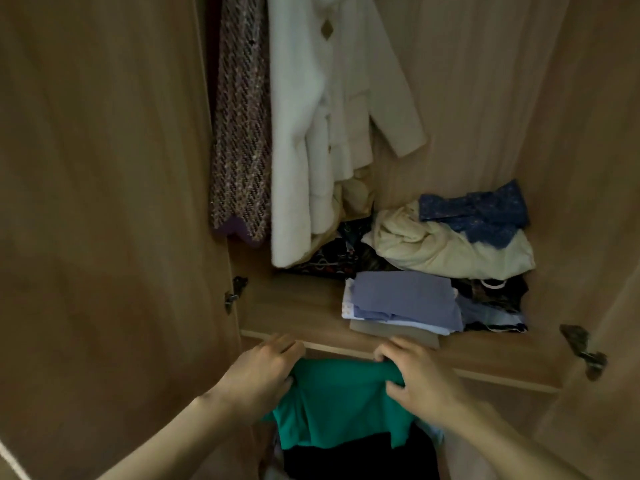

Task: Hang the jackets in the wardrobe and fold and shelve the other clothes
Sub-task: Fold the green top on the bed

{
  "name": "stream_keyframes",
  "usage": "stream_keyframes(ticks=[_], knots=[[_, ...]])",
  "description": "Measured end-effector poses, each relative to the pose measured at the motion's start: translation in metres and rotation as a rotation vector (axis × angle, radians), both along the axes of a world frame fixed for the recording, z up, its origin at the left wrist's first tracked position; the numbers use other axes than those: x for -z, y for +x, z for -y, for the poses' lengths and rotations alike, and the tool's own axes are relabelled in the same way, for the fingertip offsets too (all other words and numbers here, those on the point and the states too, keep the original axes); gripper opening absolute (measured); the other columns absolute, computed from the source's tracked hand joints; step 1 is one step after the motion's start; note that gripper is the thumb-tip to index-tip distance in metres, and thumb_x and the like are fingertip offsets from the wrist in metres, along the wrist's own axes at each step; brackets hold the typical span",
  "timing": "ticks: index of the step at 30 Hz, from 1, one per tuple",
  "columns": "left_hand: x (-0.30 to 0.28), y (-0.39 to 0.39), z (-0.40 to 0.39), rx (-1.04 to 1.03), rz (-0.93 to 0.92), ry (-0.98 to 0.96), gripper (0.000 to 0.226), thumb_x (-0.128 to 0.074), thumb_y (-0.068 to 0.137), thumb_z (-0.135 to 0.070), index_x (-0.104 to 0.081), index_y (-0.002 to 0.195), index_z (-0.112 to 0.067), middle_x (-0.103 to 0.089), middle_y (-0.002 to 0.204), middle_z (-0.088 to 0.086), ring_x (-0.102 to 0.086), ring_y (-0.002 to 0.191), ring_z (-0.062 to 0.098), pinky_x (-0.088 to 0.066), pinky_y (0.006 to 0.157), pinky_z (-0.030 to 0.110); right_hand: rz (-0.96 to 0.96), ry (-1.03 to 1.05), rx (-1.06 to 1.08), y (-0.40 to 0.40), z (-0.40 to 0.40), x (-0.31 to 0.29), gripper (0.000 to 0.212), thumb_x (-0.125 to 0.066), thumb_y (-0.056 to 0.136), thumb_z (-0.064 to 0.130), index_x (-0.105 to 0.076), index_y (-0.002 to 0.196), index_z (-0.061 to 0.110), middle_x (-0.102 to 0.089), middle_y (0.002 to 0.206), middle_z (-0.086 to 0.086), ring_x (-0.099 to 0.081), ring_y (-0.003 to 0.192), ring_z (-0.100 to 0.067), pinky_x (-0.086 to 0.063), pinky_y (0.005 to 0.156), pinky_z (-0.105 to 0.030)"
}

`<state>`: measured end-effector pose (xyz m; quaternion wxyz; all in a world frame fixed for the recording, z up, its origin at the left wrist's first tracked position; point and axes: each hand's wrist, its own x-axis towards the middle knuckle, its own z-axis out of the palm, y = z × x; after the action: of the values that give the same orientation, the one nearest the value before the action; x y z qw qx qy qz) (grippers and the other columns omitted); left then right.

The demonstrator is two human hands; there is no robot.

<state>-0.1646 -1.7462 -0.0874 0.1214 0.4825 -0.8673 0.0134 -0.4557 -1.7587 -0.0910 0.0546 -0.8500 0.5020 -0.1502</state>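
A green garment (337,407) hangs folded in front of the wardrobe shelf edge (485,374). My left hand (263,374) grips its top left corner and my right hand (420,379) grips its top right corner, both just below the shelf's front edge. On the shelf lie a folded lilac-blue stack (403,301), a crumpled cream garment (450,249) and a dark blue patterned piece (476,211). Above hang a white jacket (301,133), a cream jacket (374,98) and a purple tweed jacket (242,133).
Open wooden wardrobe doors stand at the left (104,202) and right (602,237), with metal hinges (235,292) on each side. Dark patterned clothes (332,258) lie under the hanging jackets. Black fabric (360,459) lies below the green garment.
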Motion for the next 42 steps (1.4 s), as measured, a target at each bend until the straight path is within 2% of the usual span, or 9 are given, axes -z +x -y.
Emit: stream_keyframes(ticks=[5,9,14,20,23,28,34,38,42], knots=[[0.022,0.036,0.054,-0.081,-0.011,0.052,0.030,-0.054,0.092,-0.015,-0.048,0.121,-0.021,-0.047,0.123,-0.004,-0.047,0.112,0.019,-0.046,0.083,0.033,0.047,-0.024,0.026,0.046,0.051,0.016,0.030,-0.065,0.076,0.022,-0.045,0.094,0.035,-0.040,0.096,0.019,-0.046,0.089,-0.006,-0.045,0.074,-0.029],[0.022,0.055,0.116,-0.116,-0.170,-0.355,0.032,-0.067,0.068,0.002,-0.058,0.095,-0.011,-0.057,0.095,0.006,-0.050,0.089,0.023,-0.051,0.062,0.036,0.113,-0.244,0.096,0.079,0.100,0.008,0.035,-0.077,0.071,0.017,-0.054,0.097,0.023,-0.042,0.095,0.011,-0.051,0.090,-0.016,-0.042,0.069,-0.032],[0.060,0.072,0.171,-0.112,-0.183,-0.635,0.020,-0.054,0.078,-0.004,-0.066,0.093,-0.008,-0.065,0.100,0.012,-0.055,0.089,0.029,-0.039,0.071,0.038,0.135,-0.447,0.167,0.103,0.146,0.038,0.052,-0.081,0.047,0.001,-0.059,0.093,0.014,-0.055,0.103,-0.007,-0.049,0.093,-0.028,-0.040,0.070,-0.039],[0.173,0.074,0.171,-0.179,0.044,-0.085,0.061,-0.079,0.043,-0.007,-0.062,0.100,-0.020,-0.066,0.115,0.002,-0.061,0.095,0.020,-0.052,0.073,0.030,-0.031,-0.144,0.119,0.115,0.158,0.162,0.059,-0.078,0.039,-0.005,-0.062,0.090,0.018,-0.057,0.109,-0.005,-0.059,0.091,-0.028,-0.050,0.066,-0.035],[0.180,0.071,0.170,-0.201,-0.020,-0.115,0.043,-0.050,0.060,-0.006,-0.059,0.101,-0.018,-0.065,0.119,0.003,-0.056,0.101,0.021,-0.055,0.082,0.034,0.006,-0.120,0.139,0.114,0.158,0.173,0.060,-0.074,0.045,-0.008,-0.056,0.094,0.020,-0.056,0.110,-0.003,-0.055,0.094,-0.025,-0.049,0.069,-0.034],[0.166,0.072,0.186,-0.230,-0.044,-0.042,0.066,-0.079,0.043,0.002,-0.057,0.102,-0.019,-0.065,0.119,0.003,-0.060,0.100,0.022,-0.055,0.078,0.033,-0.064,-0.100,0.203,0.117,0.171,0.170,0.063,-0.078,0.054,-0.001,-0.058,0.109,0.022,-0.058,0.110,-0.002,-0.054,0.096,-0.025,-0.049,0.073,-0.036],[0.161,0.074,0.216,-0.236,0.111,-0.054,0.082,-0.085,0.029,-0.004,-0.057,0.105,-0.016,-0.067,0.111,0.006,-0.065,0.093,0.026,-0.049,0.080,0.036,-0.057,-0.056,0.287,0.133,0.192,0.167,0.056,-0.076,0.056,0.002,-0.059,0.106,0.022,-0.058,0.116,-0.005,-0.054,0.099,-0.029,-0.050,0.075,-0.040],[0.158,0.075,0.219,-0.256,0.127,-0.114,0.059,-0.081,0.043,-0.005,-0.067,0.099,-0.013,-0.069,0.111,0.009,-0.060,0.102,0.029,-0.057,0.083,0.041,-0.049,-0.008,0.274,0.135,0.199,0.167,0.060,-0.076,0.058,0.006,-0.057,0.112,0.022,-0.054,0.117,-0.005,-0.055,0.103,-0.030,-0.050,0.079,-0.040],[0.165,0.067,0.196,-0.258,0.091,-0.107,0.052,-0.081,0.058,-0.017,-0.067,0.108,-0.013,-0.060,0.131,0.012,-0.052,0.121,0.030,-0.053,0.091,0.042,-0.042,-0.041,0.179,0.118,0.184,0.172,0.061,-0.061,0.083,0.050,-0.042,0.137,0.029,-0.039,0.141,-0.004,-0.040,0.126,-0.027,-0.043,0.100,-0.041]])
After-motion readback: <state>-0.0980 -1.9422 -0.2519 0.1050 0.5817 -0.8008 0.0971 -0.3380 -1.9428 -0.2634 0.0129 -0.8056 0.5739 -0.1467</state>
